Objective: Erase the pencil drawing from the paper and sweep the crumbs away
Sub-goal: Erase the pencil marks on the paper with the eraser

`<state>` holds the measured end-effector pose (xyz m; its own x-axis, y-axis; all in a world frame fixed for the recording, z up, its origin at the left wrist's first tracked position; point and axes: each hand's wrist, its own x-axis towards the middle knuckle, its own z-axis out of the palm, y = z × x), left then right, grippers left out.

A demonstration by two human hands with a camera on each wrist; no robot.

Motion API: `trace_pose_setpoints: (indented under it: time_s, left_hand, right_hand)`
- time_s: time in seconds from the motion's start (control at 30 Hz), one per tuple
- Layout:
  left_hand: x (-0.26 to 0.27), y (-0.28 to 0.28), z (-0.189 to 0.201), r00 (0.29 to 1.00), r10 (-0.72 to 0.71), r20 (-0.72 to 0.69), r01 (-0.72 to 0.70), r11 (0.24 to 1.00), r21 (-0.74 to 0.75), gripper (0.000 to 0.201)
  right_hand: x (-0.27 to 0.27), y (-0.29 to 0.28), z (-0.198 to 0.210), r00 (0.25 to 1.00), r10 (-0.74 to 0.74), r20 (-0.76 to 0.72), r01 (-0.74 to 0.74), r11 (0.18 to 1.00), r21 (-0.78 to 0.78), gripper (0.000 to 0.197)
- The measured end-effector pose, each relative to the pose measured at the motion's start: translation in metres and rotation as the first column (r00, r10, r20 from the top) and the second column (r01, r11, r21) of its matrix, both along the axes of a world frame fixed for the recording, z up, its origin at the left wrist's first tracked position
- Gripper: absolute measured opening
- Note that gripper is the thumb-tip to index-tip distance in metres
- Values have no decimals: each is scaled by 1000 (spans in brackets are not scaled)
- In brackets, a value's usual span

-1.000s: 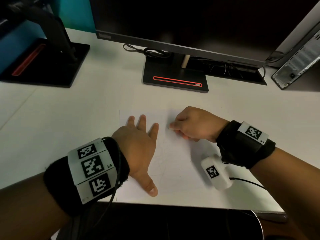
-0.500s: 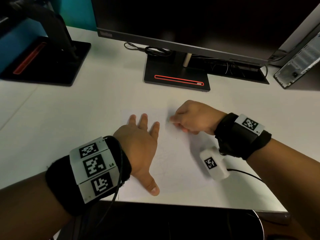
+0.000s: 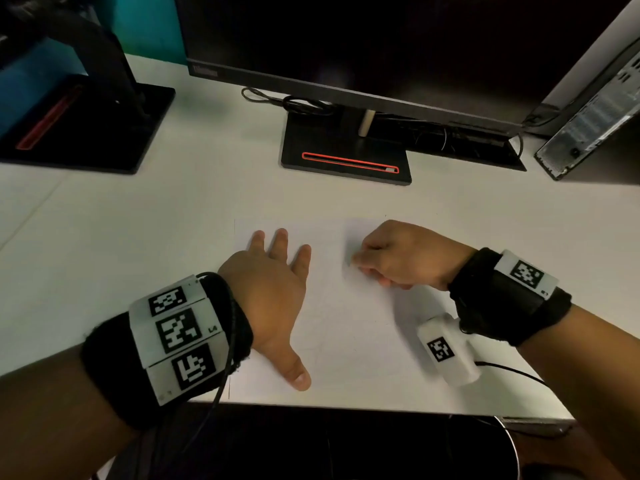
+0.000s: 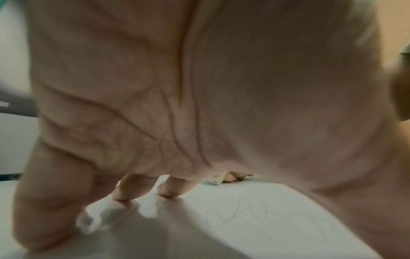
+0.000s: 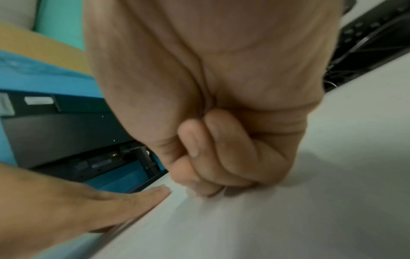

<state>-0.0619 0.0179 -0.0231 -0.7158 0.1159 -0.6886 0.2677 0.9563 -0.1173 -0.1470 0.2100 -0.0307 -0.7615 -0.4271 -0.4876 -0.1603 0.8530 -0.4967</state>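
Paper (image 3: pixel 346 341) looked thin and easily creased; left hand (image 3: pixel 273 296) pressed it flat, fingers spread, while right hand (image 3: pixel 398 258) pinched a small eraser (image 4: pixel 214 180).

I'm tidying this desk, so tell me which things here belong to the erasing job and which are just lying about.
In the job: paper, pencil drawing, eraser, left hand, right hand.

Lying about: monitor, its stand, second stand, cables, computer case.

- white desk (image 3: pixel 145 237)
- paper (image 3: pixel 349 334) flat at the near edge
- two black monitor bases (image 3: pixel 346 157) (image 3: pixel 86 126) at back
- computer case (image 3: pixel 588 126) far right
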Motion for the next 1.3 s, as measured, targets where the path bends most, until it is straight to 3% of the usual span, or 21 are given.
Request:
trace_pose_setpoints:
  time_s: [0.17,0.23,0.3,0.33,0.4,0.43,0.47,0.57,0.63,0.7,0.8,0.83,0.87,0.9,0.97,1.0,1.07,1.13,1.23,1.27,1.3]
  left_hand:
    - [0,0,2,1000,2,17,-1,1000,-11,162]
    - [0,0,2,1000,6,14,-6,1000,-16,162]
    - [1,-1,2,1000,7,10,-7,1000,-7,163]
    - [1,-1,2,1000,1,2,-1,1000,-4,163]
    - [1,-1,1,1000,-6,-8,6,1000,-10,164]
    - [1,-2,1,1000,-4,-6,4,1000,-15,164]
    - [1,-2,1,1000,0,-2,0,1000,-16,164]
    - [2,-2,1,1000,1,-3,-1,1000,-1,164]
    - [2,-3,1,1000,-7,-12,7,1000,-5,165]
    - [2,-3,0,1000,-10,-19,10,1000,-9,165]
    - [3,-3,-1,999,-22,-39,22,1000,-1,167]
    - [3,-3,-2,999,-22,-42,22,1000,2,167]
    - [3,-4,-2,999,-18,-38,19,1000,5,166]
    - [3,-5,-1,999,-13,-29,13,1000,11,166]
    - [3,-7,-1,1000,-14,-22,14,1000,23,165]
    - [4,-8,0,1000,-19,-24,20,999,26,165]
    - [6,-8,-1,999,-34,-35,35,999,29,164]
    - [6,-11,1,998,-41,-49,43,998,41,161]
    - [3,-18,3,998,-37,-50,41,995,87,154]
    - [2,-20,2,998,-40,-52,45,994,95,152]
    - [1,-22,2,998,-40,-52,45,994,97,151]
  right_hand:
    - [12,30,4,960,-281,-21,275,950,-150,39]
    - [34,28,12,879,-403,253,474,793,-382,33]
    - [72,14,8,716,-252,652,632,631,-450,21]
    - [90,9,2,630,-131,766,656,617,-434,17]
    - [106,10,-8,537,-39,843,687,601,-409,20]
    - [103,15,-10,501,-85,861,754,532,-386,23]
    - [95,24,-12,473,-168,865,831,411,-374,24]
    - [72,55,-10,411,-386,826,855,-153,-496,20]
    - [77,61,-7,419,-425,802,767,-306,-563,28]
    - [99,43,-7,468,-296,833,821,-204,-534,24]
    - [133,10,-14,508,-113,854,840,284,-462,15]
    - [132,8,-16,489,-127,863,837,345,-424,16]
    - [123,12,-18,472,-176,864,860,308,-407,17]
    - [108,20,-20,439,-236,867,897,177,-406,17]
    - [74,44,-18,363,-356,861,869,-204,-450,17]
    - [60,54,-14,337,-431,837,806,-328,-493,21]
    - [56,60,-5,352,-480,804,747,-374,-550,29]
    - [70,39,0,419,-359,834,822,-240,-516,39]
    - [101,-5,-5,499,-150,853,843,312,-438,32]
    - [101,-12,-9,503,-109,857,800,434,-415,29]
    - [94,-15,-12,498,-103,861,784,479,-396,33]
